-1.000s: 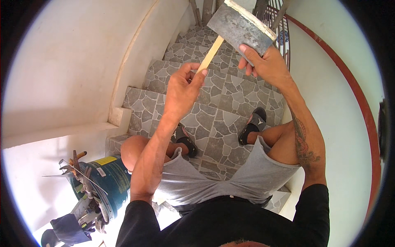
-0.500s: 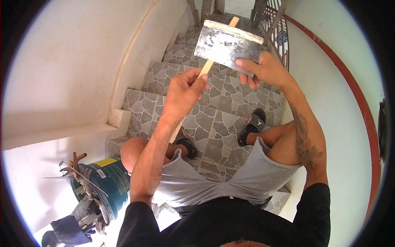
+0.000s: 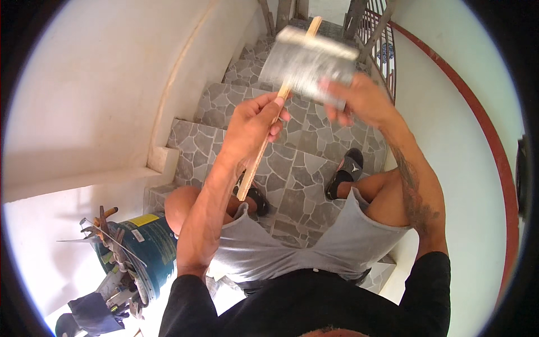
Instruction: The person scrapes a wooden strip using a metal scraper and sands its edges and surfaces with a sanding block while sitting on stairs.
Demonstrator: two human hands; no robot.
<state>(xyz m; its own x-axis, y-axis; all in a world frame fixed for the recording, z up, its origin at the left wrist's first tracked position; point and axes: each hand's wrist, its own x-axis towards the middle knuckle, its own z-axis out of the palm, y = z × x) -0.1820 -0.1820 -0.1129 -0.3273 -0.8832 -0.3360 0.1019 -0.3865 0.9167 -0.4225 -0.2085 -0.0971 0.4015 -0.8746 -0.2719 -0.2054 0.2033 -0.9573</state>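
My left hand (image 3: 255, 123) is closed around a thin, pale wooden stick (image 3: 259, 160), which slants up and away from me. The stick's far end sticks out above a wide putty blade (image 3: 300, 64), passing behind it. My right hand (image 3: 359, 98) pinches the blade's lower right corner, thumb on its face and fingers beneath. That blade is a grey, smeared metal plate with a whitish strip along its far edge. Both the blade and my right hand are blurred by motion.
A dark green bucket (image 3: 160, 238) with several hand tools hanging at its rim stands at lower left. Stone-patterned tiled steps (image 3: 306, 174) lie below my hands, between pale walls (image 3: 101, 84). A metal railing (image 3: 387, 33) and wooden posts (image 3: 355, 19) stand at the far end.
The wooden stick has shifted slightly, and its far end reaches a little further past the blade; more of its near end shows. My right hand and the blade have moved slightly left, blurring.
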